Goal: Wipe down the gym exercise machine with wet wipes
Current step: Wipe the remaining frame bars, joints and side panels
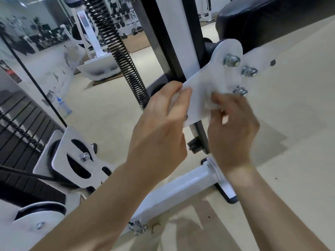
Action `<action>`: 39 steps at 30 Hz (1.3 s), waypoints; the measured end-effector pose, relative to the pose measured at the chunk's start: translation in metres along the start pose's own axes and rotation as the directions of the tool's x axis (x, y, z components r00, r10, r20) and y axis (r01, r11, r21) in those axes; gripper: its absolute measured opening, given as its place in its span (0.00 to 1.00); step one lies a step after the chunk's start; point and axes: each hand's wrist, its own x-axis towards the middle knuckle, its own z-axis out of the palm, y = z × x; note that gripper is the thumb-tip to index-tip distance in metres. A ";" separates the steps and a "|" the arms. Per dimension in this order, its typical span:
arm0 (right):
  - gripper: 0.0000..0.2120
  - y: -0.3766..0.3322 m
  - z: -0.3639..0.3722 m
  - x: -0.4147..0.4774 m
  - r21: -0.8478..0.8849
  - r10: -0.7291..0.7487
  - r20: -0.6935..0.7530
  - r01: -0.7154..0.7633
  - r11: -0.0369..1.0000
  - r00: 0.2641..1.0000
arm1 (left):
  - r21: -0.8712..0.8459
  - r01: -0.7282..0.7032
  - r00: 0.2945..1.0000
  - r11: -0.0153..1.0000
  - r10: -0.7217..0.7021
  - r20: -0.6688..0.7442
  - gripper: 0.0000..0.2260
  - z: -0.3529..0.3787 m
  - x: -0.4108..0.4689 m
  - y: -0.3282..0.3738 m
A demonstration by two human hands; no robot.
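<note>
A white metal bracket plate [215,73] of the gym machine, fixed with three shiny bolts [231,60], sits under the black padded seat [275,20]. My right hand [233,127] presses a crumpled white wet wipe [211,102] against the lower part of the plate, fingers curled round it. My left hand [163,120] grips the plate's left edge, thumb on the front. Part of the wipe is hidden by my fingers.
A black coil spring [123,57] and a black-and-white upright post [174,42] stand just left of the plate. Below lie a white base tube [181,189] and a pulley bracket [76,160]. A spray bottle [63,105] stands on the beige floor at left.
</note>
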 end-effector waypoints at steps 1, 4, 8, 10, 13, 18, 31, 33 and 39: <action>0.12 -0.001 0.002 0.012 0.002 0.003 -0.039 -0.003 1.000 0.999 | 0.022 -0.007 1.000 1.000 0.007 0.004 0.32 0.000 0.000 0.001; 0.09 -0.015 0.016 0.021 0.030 -0.175 -0.054 0.177 0.984 0.983 | 0.063 -0.050 0.999 0.997 0.050 -0.006 0.31 0.003 0.002 0.005; 0.08 -0.001 0.012 0.024 0.060 -0.273 -0.008 0.273 0.960 0.962 | 0.115 -0.154 0.987 0.981 0.158 -0.028 0.27 0.004 0.007 0.004; 0.08 0.021 0.005 0.035 -0.064 -0.244 -0.139 0.237 0.969 0.960 | 0.160 -0.218 0.974 0.963 0.224 -0.016 0.23 0.003 0.011 0.006; 0.08 0.029 0.003 0.034 -0.090 -0.211 -0.156 0.199 0.976 0.965 | 0.218 -0.261 0.964 0.940 0.264 0.019 0.21 0.004 0.023 0.019; 0.08 0.036 -0.004 0.045 -0.044 -0.279 -0.125 0.275 0.960 0.952 | 0.206 -0.292 0.956 0.934 0.277 0.099 0.22 0.010 0.044 0.044; 0.12 0.039 0.001 -0.030 0.145 0.023 0.077 -0.034 0.989 0.997 | 0.336 -0.413 0.910 0.846 0.399 0.114 0.17 0.019 -0.005 0.008; 0.12 0.042 0.004 -0.040 0.154 0.154 0.087 -0.166 0.974 0.984 | 0.329 -0.429 0.903 0.841 0.397 0.164 0.18 0.019 -0.008 0.008; 0.09 0.052 0.013 -0.063 0.099 0.400 0.153 -0.417 0.904 0.903 | 0.312 -0.509 0.858 0.803 0.441 0.265 0.26 0.025 0.000 0.020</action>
